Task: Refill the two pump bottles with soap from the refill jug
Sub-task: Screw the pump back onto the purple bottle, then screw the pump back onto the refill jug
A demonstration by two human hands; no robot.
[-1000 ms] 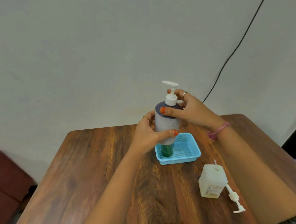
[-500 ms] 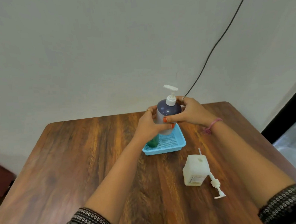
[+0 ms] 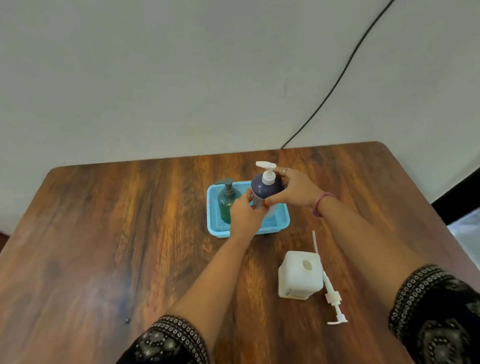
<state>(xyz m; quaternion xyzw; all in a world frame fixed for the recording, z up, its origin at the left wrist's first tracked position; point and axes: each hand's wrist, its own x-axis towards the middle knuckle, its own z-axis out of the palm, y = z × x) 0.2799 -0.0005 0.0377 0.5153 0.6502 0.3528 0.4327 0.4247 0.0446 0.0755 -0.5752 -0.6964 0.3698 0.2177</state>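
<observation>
Two pump bottles stand in the blue basket (image 3: 283, 221) at the table's far middle: from my remote seat I see the green bottle (image 3: 226, 203) on the left, pump on, untouched. My left hand (image 3: 245, 216) grips the purple bottle (image 3: 266, 190) low while my right hand (image 3: 295, 189) wraps its shoulder, its white pump seated. Nearer and right, the white refill jug (image 3: 299, 276) stands open, its removed pump (image 3: 334, 299) lying just beside it. I judge this one is done; whether the green got soap I cannot tell.
</observation>
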